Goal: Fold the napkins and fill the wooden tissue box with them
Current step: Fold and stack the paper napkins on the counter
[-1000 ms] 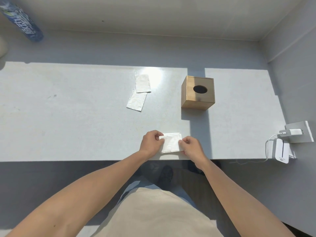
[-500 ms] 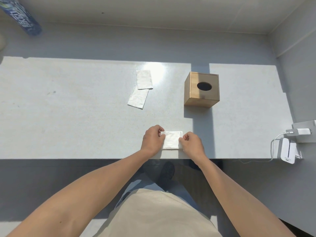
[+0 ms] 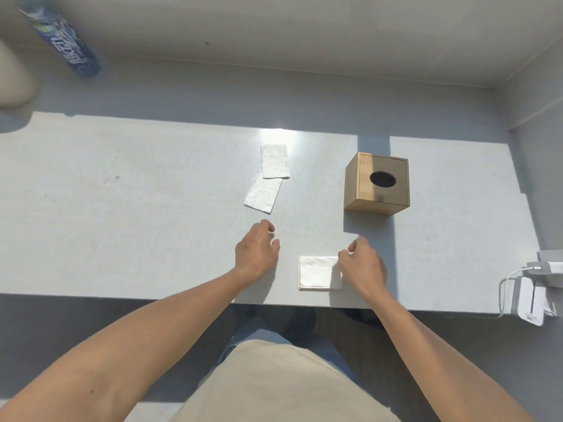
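now l hand (image 3: 256, 254) curled, r hand (image 3: 362, 267) on napkin (image 3: 318, 273)

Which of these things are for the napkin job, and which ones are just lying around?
For the job:
folded napkin by the table's near edge
two napkins farther back
wooden tissue box

Just lying around:
blue bottle
white charger with cable

Single head cam, wide-angle, looks fwd and steeply down from above the worktop (image 3: 122, 208). Near edge and both forearms fill lower frame; far wall along top. Fairly close, arm's reach. No 2nd view to overlap.
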